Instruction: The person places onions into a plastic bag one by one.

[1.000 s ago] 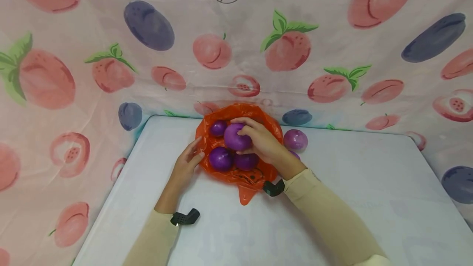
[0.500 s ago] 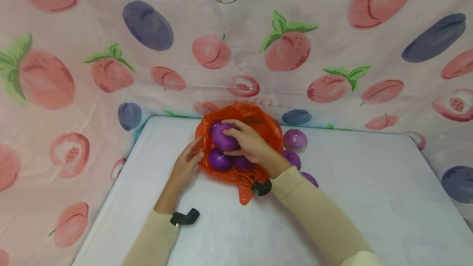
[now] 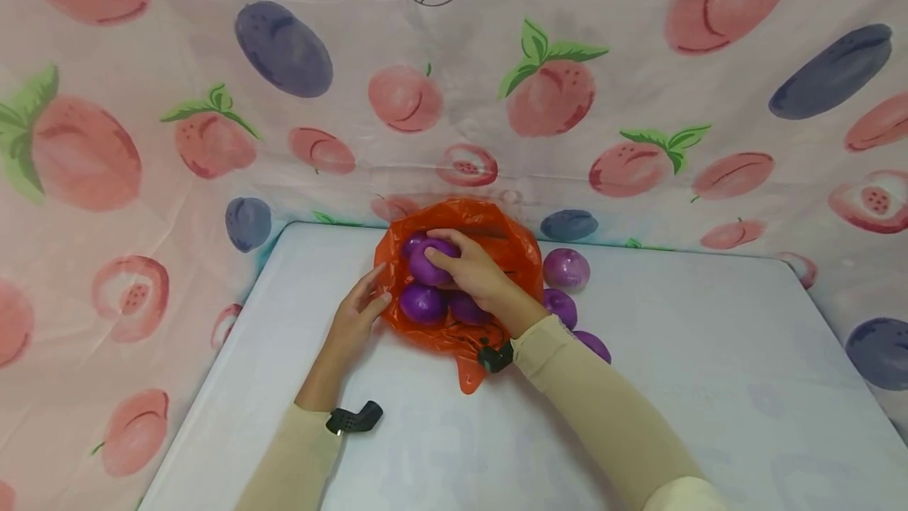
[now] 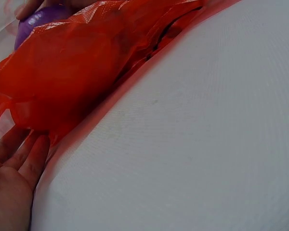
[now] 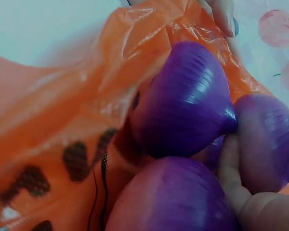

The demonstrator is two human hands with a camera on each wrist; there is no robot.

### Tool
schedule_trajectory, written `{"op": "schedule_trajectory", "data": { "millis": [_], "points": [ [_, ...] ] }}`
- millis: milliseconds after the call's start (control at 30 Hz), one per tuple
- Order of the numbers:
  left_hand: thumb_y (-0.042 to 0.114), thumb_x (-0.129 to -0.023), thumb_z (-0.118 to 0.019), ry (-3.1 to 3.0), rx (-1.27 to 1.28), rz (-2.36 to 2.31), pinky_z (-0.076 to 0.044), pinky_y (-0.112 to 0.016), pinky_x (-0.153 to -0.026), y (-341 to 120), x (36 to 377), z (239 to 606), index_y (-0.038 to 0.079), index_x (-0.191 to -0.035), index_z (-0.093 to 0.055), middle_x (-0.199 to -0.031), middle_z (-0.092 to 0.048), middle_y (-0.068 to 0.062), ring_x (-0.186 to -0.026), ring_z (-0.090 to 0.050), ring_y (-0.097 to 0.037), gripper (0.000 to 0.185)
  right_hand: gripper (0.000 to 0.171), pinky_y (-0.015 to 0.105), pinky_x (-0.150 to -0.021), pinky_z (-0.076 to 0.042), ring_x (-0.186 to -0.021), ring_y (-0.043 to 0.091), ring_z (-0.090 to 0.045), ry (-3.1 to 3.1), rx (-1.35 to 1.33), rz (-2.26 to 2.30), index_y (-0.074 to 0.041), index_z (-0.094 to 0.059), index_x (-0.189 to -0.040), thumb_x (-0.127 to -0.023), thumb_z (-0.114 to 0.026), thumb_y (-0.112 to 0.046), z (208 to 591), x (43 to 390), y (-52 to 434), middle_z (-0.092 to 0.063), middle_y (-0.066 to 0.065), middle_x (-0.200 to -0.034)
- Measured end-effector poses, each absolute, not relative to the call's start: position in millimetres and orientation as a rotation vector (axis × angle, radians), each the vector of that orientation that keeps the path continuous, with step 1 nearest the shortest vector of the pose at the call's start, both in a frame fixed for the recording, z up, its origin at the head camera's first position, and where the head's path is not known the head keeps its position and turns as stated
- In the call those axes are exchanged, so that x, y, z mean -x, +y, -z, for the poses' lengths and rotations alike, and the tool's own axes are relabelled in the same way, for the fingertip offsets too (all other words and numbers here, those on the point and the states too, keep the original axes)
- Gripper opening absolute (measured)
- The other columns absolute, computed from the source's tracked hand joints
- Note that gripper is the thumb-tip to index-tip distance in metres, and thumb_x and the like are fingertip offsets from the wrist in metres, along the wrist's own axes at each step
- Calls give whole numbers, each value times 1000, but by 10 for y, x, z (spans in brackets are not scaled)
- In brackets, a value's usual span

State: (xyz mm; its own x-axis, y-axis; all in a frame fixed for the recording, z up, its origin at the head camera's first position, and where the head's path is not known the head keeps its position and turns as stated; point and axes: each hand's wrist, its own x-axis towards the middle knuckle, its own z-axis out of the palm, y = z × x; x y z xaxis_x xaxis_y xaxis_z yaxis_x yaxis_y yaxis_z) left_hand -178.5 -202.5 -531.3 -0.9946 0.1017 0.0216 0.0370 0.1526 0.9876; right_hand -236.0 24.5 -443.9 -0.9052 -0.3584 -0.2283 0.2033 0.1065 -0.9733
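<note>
An orange plastic bag (image 3: pixel 507 231) lies open on the white table, with several glossy purple onions inside. My right hand (image 3: pixel 471 262) grips one purple onion (image 5: pixel 265 144), thumb on top, over the left part of the bag's mouth. Close around it in the bag are a front onion (image 3: pixel 423 303), another onion (image 3: pixel 468 308) partly under the hand, and a back onion (image 3: pixel 413 243) mostly hidden. At the bag's left edge, my left hand (image 3: pixel 358 314) has its fingers extended, thumb apart. In the left wrist view, its fingers (image 4: pixel 33 159) touch the bag's lower side.
Just right of the bag, a lighter purple onion (image 3: pixel 567 269), a second onion (image 3: pixel 560 307) and a third onion (image 3: pixel 593 345) lie in a row on the table (image 3: pixel 709 353). The right sleeve partly covers the nearest. Behind the table hangs a fruit-printed cloth (image 3: pixel 468 124).
My right hand has carried its onion leftward and settled among those on the bag's left side. More of the onions right of the bag now shows. The left hand stays in place.
</note>
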Motion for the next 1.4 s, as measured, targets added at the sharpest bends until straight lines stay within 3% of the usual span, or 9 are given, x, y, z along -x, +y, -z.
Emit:
{"op": "schedule_trajectory", "data": {
  "millis": [367,700,967,1067,1267,1400],
  "points": [
    [33,-104,-59,2307,-175,-2036,-40,-50,-117,-2030,1794,5319,33,-155,-42,-159,-44,-5,-145,-45,-29,54,51,55,-110,-48,-135,36,-51,2025,187,1662,-24,-44,-153,-104,-59,-18,4476,2396,198,-40,13,-154],
    [33,-104,-59,2317,-196,-2035,-43,-46,-115,-2027,1791,5317,32,-156,-42,-160,-43,-5,-145,-45,-30,55,59,60,-121,-31,-146,37,-40,2136,217,1504,-25,-39,-158,-103,-57,-12,4468,2350,171,-34,15,-162],
    [33,-103,-60,2283,-186,-2057,-46,-35,-112,-2022,1780,5315,32,-155,-42,-159,-44,-3,-144,-46,-28,55,61,60,-119,-35,-143,37,-42,2133,221,1512,-23,-41,-157,-101,-59,-11,4422,2336,199,-35,14,-161],
    [34,-103,-60,2294,-186,-2051,-46,-37,-112,-2021,1782,5313,33,-155,-42,-159,-44,-3,-144,-46,-28,55,61,58,-116,-39,-141,35,-44,2130,248,1514,-24,-40,-157,-101,-60,-12,4374,2331,218,-37,13,-160],
    [37,-103,-61,2310,-167,-2035,-45,-44,-113,-2018,1784,5297,38,-154,-43,-159,-44,0,-144,-46,-26,54,61,60,-103,-51,-121,37,-58,2092,280,1596,-21,-40,-157,-100,-60,-13,4263,2314,266,-45,16,-152],
    [36,-103,-60,2295,-164,-2045,-45,-44,-113,-2015,1777,5291,38,-154,-43,-158,-45,0,-143,-47,-26,54,58,60,-102,-51,-126,35,-57,2084,298,1653,-19,-42,-156,-100,-59,-13,4242,2297,279,-44,15,-156]
  ]
}}
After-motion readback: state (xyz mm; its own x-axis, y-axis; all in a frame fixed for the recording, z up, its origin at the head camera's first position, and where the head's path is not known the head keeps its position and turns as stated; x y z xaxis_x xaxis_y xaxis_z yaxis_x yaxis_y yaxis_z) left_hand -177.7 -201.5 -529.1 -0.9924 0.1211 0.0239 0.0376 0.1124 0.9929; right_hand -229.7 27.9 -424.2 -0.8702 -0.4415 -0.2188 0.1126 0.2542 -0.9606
